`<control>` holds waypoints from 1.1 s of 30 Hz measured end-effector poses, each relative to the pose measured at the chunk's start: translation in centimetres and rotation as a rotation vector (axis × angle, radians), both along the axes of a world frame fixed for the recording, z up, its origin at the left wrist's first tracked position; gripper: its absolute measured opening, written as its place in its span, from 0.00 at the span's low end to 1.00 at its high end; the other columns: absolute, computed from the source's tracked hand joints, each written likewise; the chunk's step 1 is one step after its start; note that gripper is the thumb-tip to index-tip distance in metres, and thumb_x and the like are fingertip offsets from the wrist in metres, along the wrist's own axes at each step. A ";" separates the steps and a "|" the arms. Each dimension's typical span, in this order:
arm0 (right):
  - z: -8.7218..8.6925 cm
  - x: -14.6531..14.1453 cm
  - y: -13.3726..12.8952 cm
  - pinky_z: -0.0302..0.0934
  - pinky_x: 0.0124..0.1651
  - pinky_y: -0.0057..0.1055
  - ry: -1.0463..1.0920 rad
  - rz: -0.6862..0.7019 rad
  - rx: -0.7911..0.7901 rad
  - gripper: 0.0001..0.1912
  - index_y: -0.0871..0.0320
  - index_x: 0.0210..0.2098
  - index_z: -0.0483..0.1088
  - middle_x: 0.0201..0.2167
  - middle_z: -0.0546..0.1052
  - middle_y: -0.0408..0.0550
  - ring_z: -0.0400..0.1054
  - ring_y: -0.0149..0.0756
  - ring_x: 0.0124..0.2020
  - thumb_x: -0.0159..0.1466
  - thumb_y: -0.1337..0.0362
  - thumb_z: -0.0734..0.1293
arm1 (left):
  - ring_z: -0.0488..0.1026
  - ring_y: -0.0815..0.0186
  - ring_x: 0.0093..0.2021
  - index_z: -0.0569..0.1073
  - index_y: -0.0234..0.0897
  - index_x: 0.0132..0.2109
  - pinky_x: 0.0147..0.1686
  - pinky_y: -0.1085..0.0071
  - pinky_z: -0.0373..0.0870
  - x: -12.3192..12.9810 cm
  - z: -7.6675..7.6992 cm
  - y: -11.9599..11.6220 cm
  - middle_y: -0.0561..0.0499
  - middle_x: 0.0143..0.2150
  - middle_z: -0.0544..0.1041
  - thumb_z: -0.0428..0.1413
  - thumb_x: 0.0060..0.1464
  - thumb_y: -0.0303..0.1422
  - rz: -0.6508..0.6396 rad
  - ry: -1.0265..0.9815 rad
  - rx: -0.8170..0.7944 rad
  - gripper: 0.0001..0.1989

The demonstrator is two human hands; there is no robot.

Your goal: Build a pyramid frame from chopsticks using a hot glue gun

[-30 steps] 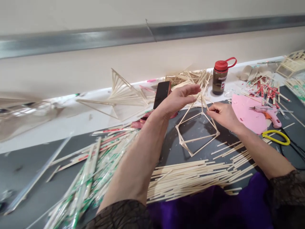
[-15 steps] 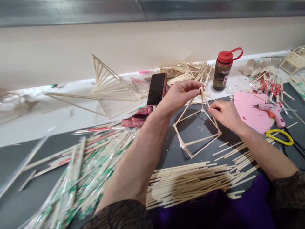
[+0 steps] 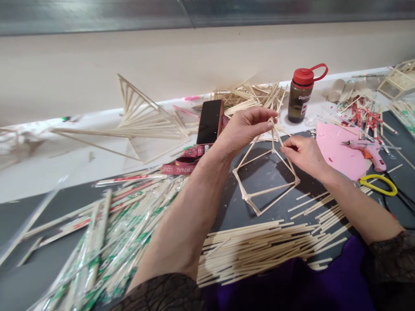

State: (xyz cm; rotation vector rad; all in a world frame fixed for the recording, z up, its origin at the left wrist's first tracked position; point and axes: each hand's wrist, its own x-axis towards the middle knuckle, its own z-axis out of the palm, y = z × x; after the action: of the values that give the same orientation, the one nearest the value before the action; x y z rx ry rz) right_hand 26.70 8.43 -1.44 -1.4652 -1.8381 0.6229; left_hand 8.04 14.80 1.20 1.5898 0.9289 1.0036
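A small pyramid frame of thin wooden sticks (image 3: pixel 259 190) stands on the dark table (image 3: pixel 58 211) in the middle. My left hand (image 3: pixel 246 129) pinches the sticks together at its top point. My right hand (image 3: pixel 303 153) grips one slanted stick on the right side of the frame, just below the top. Both forearms reach in from the bottom edge, in dark lace sleeves.
Loose bare sticks (image 3: pixel 259 246) lie in front of me; wrapped chopsticks (image 3: pixel 106 242) fan out at left. Beyond are a stick fan model (image 3: pixel 142 121), a black phone (image 3: pixel 210 122), a red-capped bottle (image 3: pixel 300 97), a pink sheet (image 3: pixel 337 149), a pink glue gun (image 3: pixel 368 151) and yellow-handled scissors (image 3: pixel 379 185).
My left hand has closed its fingers on the top of the frame. The view has tipped down and shifted right a little; my right hand stays on the slanted stick.
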 end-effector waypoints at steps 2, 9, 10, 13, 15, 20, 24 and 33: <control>-0.1 0.0 0.1 0.59 0.37 0.30 -0.002 0.003 0.009 0.08 0.56 0.26 0.75 0.25 0.78 0.42 0.71 0.32 0.30 0.62 0.68 0.69 | 0.80 0.61 0.49 0.82 0.34 0.45 0.54 0.63 0.75 0.1 -0.2 0.1 0.46 0.45 0.84 0.64 0.51 0.29 0.019 -0.028 -0.003 0.13; -0.5 0.0 0.2 0.60 0.38 0.30 -0.005 0.012 0.036 0.07 0.58 0.27 0.76 0.28 0.80 0.44 0.70 0.31 0.30 0.62 0.68 0.70 | 0.80 0.62 0.45 0.82 0.35 0.41 0.50 0.65 0.76 0.1 -0.1 -0.1 0.47 0.41 0.84 0.66 0.46 0.29 0.051 -0.083 -0.015 0.12; -0.5 -0.1 0.2 0.60 0.38 0.30 -0.004 0.014 0.034 0.07 0.58 0.27 0.76 0.28 0.80 0.44 0.70 0.31 0.30 0.62 0.68 0.70 | 0.80 0.62 0.45 0.82 0.35 0.41 0.50 0.65 0.76 0.1 0.0 -0.1 0.47 0.41 0.84 0.66 0.47 0.29 0.054 -0.080 -0.012 0.12; -0.6 -0.2 0.2 0.61 0.38 0.31 0.002 0.017 0.028 0.07 0.57 0.27 0.76 0.28 0.80 0.44 0.70 0.31 0.30 0.62 0.68 0.69 | 0.80 0.62 0.45 0.82 0.35 0.41 0.50 0.65 0.76 0.0 0.1 -0.2 0.47 0.40 0.84 0.66 0.47 0.28 0.061 -0.068 -0.009 0.11; -0.6 -0.2 0.2 0.61 0.38 0.31 0.006 0.018 0.024 0.07 0.57 0.26 0.75 0.28 0.80 0.44 0.70 0.32 0.30 0.62 0.67 0.69 | 0.80 0.63 0.45 0.82 0.35 0.41 0.50 0.66 0.76 0.0 0.1 -0.2 0.47 0.40 0.84 0.65 0.47 0.28 0.063 -0.067 -0.011 0.11; -0.6 -0.2 0.2 0.60 0.38 0.31 0.020 0.025 0.025 0.08 0.57 0.26 0.75 0.27 0.79 0.44 0.70 0.32 0.30 0.62 0.67 0.69 | 0.80 0.64 0.43 0.82 0.34 0.40 0.49 0.66 0.76 0.0 0.1 -0.2 0.48 0.39 0.84 0.65 0.47 0.28 0.060 -0.071 0.001 0.11; -0.5 -0.2 0.1 0.59 0.38 0.31 0.015 0.029 0.023 0.07 0.58 0.26 0.74 0.26 0.78 0.43 0.69 0.31 0.29 0.62 0.67 0.69 | 0.80 0.63 0.43 0.82 0.34 0.41 0.49 0.66 0.76 0.0 0.2 -0.3 0.48 0.40 0.84 0.65 0.48 0.29 0.068 -0.035 0.017 0.10; -0.5 -0.2 0.3 0.59 0.38 0.30 0.006 0.028 0.006 0.07 0.58 0.27 0.75 0.28 0.80 0.44 0.70 0.31 0.30 0.63 0.69 0.70 | 0.81 0.62 0.46 0.82 0.35 0.40 0.51 0.66 0.76 -0.1 0.4 -0.3 0.48 0.40 0.85 0.65 0.44 0.26 0.031 -0.087 -0.042 0.13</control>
State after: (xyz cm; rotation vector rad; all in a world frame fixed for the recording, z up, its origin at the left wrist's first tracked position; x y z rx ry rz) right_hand 26.49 8.71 -1.90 -1.4345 -1.8573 0.6346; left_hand 7.95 14.54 1.60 1.4893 0.9120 1.0597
